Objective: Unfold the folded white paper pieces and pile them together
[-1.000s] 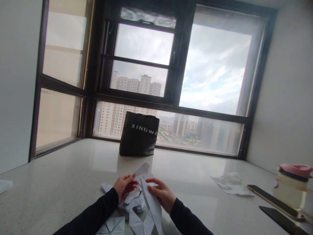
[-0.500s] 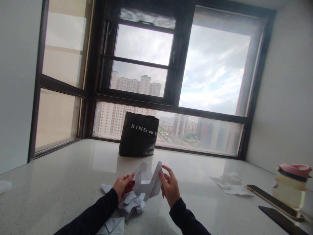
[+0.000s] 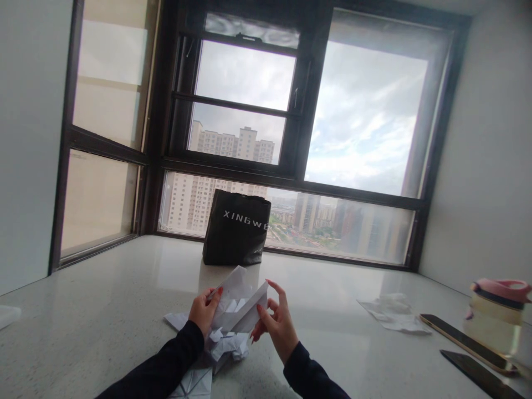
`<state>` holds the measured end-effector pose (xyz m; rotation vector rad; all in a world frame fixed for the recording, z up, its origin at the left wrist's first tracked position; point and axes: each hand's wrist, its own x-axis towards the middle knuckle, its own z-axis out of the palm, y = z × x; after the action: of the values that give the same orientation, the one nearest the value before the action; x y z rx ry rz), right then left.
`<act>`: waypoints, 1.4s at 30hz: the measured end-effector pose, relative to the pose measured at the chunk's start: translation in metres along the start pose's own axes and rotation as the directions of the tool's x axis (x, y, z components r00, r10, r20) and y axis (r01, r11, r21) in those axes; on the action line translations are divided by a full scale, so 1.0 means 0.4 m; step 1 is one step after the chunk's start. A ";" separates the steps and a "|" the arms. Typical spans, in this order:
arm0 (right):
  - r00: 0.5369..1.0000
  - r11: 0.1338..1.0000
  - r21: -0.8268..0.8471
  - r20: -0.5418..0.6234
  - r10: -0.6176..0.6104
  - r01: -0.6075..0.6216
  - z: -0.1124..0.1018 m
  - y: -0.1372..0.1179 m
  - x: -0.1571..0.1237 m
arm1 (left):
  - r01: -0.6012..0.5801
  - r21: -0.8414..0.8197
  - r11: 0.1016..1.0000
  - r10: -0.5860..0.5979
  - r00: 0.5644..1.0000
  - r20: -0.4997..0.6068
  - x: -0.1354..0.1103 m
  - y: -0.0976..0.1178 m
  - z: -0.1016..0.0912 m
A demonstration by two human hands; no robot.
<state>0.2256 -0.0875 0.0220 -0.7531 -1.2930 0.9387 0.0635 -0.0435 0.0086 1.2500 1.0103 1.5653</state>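
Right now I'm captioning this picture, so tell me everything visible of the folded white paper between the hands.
The folded white paper is plain, with creases and straight edges. A broad panel rises by the left hand; a tilted flap slants up toward the right hand, folded shapes showing between. The left hand grips one side; the right hand pinches the flap. It is held above the counter; whether it touches the smaller folded pieces below is unclear.

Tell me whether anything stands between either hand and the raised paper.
Nothing visible does: the left hand and right hand both hold the paper. The folded pile shows just below it, and the bag stands beyond.
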 end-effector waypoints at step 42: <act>0.930 0.545 -0.801 0.038 -0.366 0.247 -0.077 0.054 0.053 | -0.146 0.074 0.986 0.161 0.951 -0.262 0.058 0.053 -0.064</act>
<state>0.2534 -0.0576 0.0077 -1.1962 -1.6626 -0.0574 0.0327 -0.0294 0.0307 1.1983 1.1539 1.8771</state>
